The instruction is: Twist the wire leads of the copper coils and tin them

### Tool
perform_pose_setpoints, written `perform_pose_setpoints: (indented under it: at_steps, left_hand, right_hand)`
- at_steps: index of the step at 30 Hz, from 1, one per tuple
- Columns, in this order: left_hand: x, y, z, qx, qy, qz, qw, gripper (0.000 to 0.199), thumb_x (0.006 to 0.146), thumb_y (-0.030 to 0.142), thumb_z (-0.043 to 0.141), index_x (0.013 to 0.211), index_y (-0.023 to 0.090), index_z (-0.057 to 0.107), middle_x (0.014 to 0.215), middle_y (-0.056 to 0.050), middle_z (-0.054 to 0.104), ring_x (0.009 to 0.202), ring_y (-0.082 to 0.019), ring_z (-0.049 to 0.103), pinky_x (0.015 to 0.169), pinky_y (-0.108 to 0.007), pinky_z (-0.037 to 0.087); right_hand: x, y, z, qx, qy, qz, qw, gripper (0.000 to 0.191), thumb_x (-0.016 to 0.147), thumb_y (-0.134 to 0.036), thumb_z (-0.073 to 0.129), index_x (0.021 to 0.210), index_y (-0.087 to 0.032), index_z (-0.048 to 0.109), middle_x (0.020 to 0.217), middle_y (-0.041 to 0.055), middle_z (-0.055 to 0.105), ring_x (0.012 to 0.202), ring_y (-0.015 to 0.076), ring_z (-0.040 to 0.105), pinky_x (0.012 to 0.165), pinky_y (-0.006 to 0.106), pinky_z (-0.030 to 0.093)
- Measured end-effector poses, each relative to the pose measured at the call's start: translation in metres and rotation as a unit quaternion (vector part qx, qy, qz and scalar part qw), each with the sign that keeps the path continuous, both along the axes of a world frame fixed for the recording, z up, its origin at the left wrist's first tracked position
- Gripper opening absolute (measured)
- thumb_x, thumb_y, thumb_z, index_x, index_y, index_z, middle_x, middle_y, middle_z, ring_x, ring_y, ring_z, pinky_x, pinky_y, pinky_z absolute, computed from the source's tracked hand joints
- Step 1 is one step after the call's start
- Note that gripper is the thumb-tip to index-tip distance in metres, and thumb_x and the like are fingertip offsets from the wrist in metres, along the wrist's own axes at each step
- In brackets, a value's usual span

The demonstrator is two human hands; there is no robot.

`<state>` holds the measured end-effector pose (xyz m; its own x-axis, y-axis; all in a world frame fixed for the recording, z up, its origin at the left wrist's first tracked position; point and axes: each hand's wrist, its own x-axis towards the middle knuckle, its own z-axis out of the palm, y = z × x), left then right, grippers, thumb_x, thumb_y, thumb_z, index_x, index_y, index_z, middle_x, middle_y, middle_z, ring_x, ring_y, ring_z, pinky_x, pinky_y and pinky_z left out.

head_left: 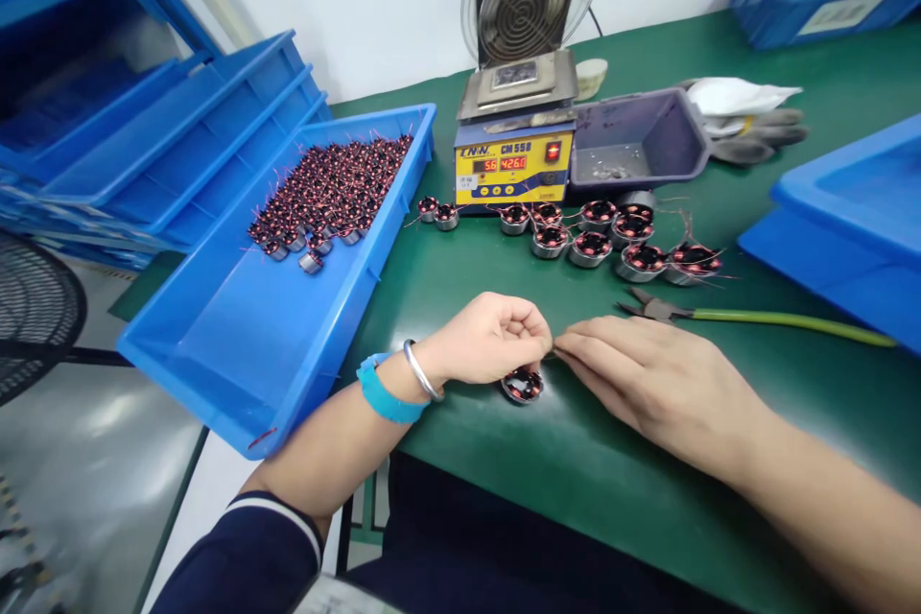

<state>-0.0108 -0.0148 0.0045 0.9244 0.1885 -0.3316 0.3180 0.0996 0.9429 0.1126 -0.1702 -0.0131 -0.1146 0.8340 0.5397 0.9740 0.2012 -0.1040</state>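
Just above a small round copper-wound coil [522,386] on the green mat, my left hand [493,341] is closed, its fingertips pinched on what looks like a thin wire. My right hand [648,384] comes from the right with its fingers pressed together, their tips at the same wire, close to my left fingertips. The coil sits under my left fingers, partly hidden by them. Behind my hands, several similar coils [590,249] stand in loose rows. Green-handled cutters [755,317] lie beyond my right hand.
A blue tray [237,326] holding many small coils is at the left. A yellow CM 558 soldering unit [513,168] stands at the back, beside a dark bin [637,139]. Gloves [755,134], another blue tray [856,201] and a blue tool bin [813,10] are at the right.
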Motion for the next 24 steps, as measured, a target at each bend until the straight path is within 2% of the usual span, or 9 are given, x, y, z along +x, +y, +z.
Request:
perform_pose_setpoints:
  at_steps: [4,7,9,12,16,18,20,22,24]
  left_hand:
    - [0.0,-0.001,0.0,0.003,0.007,-0.007,1.0,0.011,0.069,0.002,0.057,0.064,0.012,0.057,0.051,0.003,0.059,0.049,-0.004,0.052,0.05,-0.014,0.04]
    - [0.001,-0.002,0.0,0.003,0.015,-0.001,1.0,0.014,0.069,0.0,0.057,0.063,0.012,0.057,0.05,0.004,0.058,0.047,-0.004,0.051,0.048,-0.014,0.038]
    - [0.002,-0.003,0.0,-0.004,0.017,0.029,0.999,0.015,0.071,0.0,0.058,0.063,0.012,0.056,0.05,0.003,0.058,0.045,-0.004,0.05,0.046,-0.014,0.038]
    - [0.004,-0.007,-0.002,-0.025,0.016,0.097,0.995,0.015,0.076,0.004,0.062,0.065,0.012,0.055,0.05,0.004,0.059,0.038,-0.003,0.047,0.04,-0.013,0.035]
    - [0.008,-0.011,-0.002,-0.07,-0.022,0.17,0.983,0.021,0.076,0.014,0.073,0.068,0.012,0.055,0.05,0.003,0.06,0.037,-0.004,0.049,0.039,-0.014,0.037]
    - [0.01,-0.009,0.0,-0.09,-0.069,0.23,0.967,0.025,0.074,0.019,0.077,0.068,0.012,0.054,0.052,0.002,0.062,0.04,-0.006,0.054,0.044,-0.015,0.043]
    - [0.011,-0.004,0.005,-0.107,-0.13,0.324,0.931,0.023,0.078,0.02,0.074,0.069,0.013,0.054,0.057,0.001,0.064,0.046,-0.006,0.059,0.05,-0.016,0.047]
    - [0.011,0.004,0.008,-0.116,-0.173,0.412,0.887,0.018,0.082,0.019,0.068,0.072,0.013,0.054,0.062,0.002,0.066,0.05,-0.006,0.061,0.052,-0.015,0.048]
    - [0.011,0.01,0.01,-0.115,-0.179,0.454,0.865,0.017,0.083,0.019,0.066,0.073,0.014,0.053,0.06,0.004,0.063,0.048,-0.004,0.058,0.05,-0.014,0.045]
  right_hand:
    - [0.002,0.002,0.0,-0.002,-0.023,0.019,1.0,0.031,0.101,-0.017,0.035,0.085,-0.018,0.062,0.075,0.0051,0.066,0.063,0.0157,0.058,0.059,0.03,0.044]
    - [0.009,0.0,0.001,-0.031,0.056,-0.04,0.997,0.026,0.099,-0.021,0.04,0.081,-0.021,0.058,0.072,0.0049,0.064,0.062,0.0162,0.06,0.056,0.028,0.045]
    - [0.012,-0.002,0.002,-0.043,0.15,-0.088,0.984,0.023,0.098,-0.025,0.045,0.079,-0.022,0.058,0.069,0.0045,0.064,0.057,0.015,0.059,0.05,0.027,0.043]
    - [0.004,-0.001,0.002,-0.098,0.291,-0.092,0.947,0.018,0.092,-0.038,0.059,0.083,-0.022,0.062,0.07,0.0029,0.068,0.055,0.0149,0.062,0.05,0.026,0.048]
    - [-0.016,0.009,-0.008,-0.095,0.294,-0.098,0.946,0.032,0.079,-0.049,0.071,0.092,-0.02,0.066,0.084,0.0055,0.073,0.075,0.0229,0.069,0.066,0.035,0.056]
    - [-0.021,0.012,-0.012,-0.102,0.297,-0.096,0.945,0.026,0.082,-0.046,0.066,0.089,-0.021,0.066,0.082,0.0053,0.073,0.074,0.0225,0.069,0.067,0.035,0.055]
    - [-0.021,0.014,-0.014,-0.121,0.318,-0.094,0.936,0.025,0.083,-0.047,0.065,0.088,-0.022,0.067,0.082,0.0057,0.073,0.074,0.0222,0.069,0.07,0.035,0.055]
    - [-0.018,0.014,-0.013,-0.134,0.339,-0.098,0.926,0.027,0.082,-0.049,0.065,0.087,-0.023,0.067,0.083,0.0061,0.073,0.075,0.0232,0.069,0.074,0.037,0.056]
    - [-0.016,0.013,-0.011,-0.14,0.354,-0.101,0.919,0.028,0.081,-0.05,0.066,0.088,-0.023,0.068,0.086,0.0064,0.074,0.078,0.0247,0.07,0.078,0.039,0.056]
